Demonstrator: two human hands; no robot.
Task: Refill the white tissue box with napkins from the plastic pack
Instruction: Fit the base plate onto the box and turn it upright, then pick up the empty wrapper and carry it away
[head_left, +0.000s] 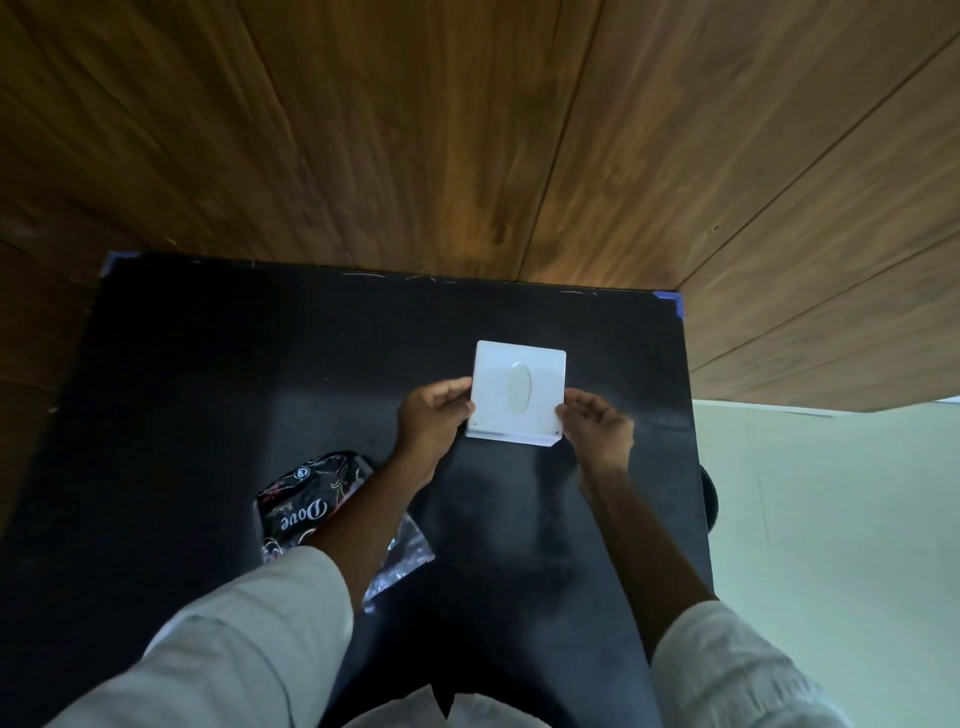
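White tissue box (518, 393) sitting on black desk (208, 364), centre-right, oval slot facing up. Left hand (434, 418) pinching left edge; right hand (597, 423) touching right edge, fingers loosely curled. Box likely light, rigid, smooth plastic: gripping opposite side walls seems best. Plastic pack (311, 512) lying near-left under left forearm: thin, crinkly, slippery.

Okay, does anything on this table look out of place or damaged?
Nothing looks damaged or spilled. The white square tissue box sits flat on the black table, held at its sides by the left hand and right hand. The black printed plastic pack lies crumpled under the left forearm.
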